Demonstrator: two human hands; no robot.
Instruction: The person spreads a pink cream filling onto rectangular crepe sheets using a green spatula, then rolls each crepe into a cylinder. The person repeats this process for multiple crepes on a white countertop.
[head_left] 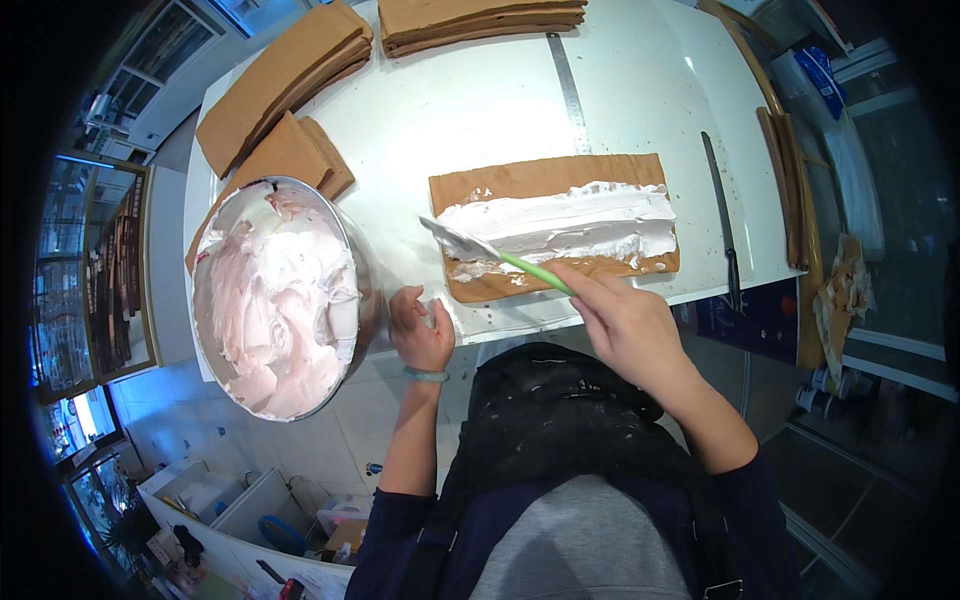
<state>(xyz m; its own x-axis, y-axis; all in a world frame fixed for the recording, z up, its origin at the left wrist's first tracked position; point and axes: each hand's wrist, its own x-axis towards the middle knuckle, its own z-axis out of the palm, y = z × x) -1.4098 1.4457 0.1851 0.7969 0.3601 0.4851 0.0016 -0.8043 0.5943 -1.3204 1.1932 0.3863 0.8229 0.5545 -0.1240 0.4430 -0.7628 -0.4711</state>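
Observation:
My right hand [635, 325] is closed around the green handle of a spatula [535, 271]. Its cream-smeared blade points left, over the near left part of a brown rectangular cake sheet [545, 172]. A thick band of white cream [560, 225] runs lengthwise along that sheet, with brown cake bare on the far and near sides. My left hand [422, 328] rests at the table's near edge with loosely curled fingers apart, holding nothing. Just left of it stands a large metal bowl [352, 250] filled with pale pink and white cream [280, 310].
Stacks of brown cake sheets [285, 85] lie at the far left, with another stack [480, 22] at the far edge. A metal ruler [568, 90] lies beyond the cake. To the right is a long knife [722, 205] with a black handle. The white table [480, 130] supports them.

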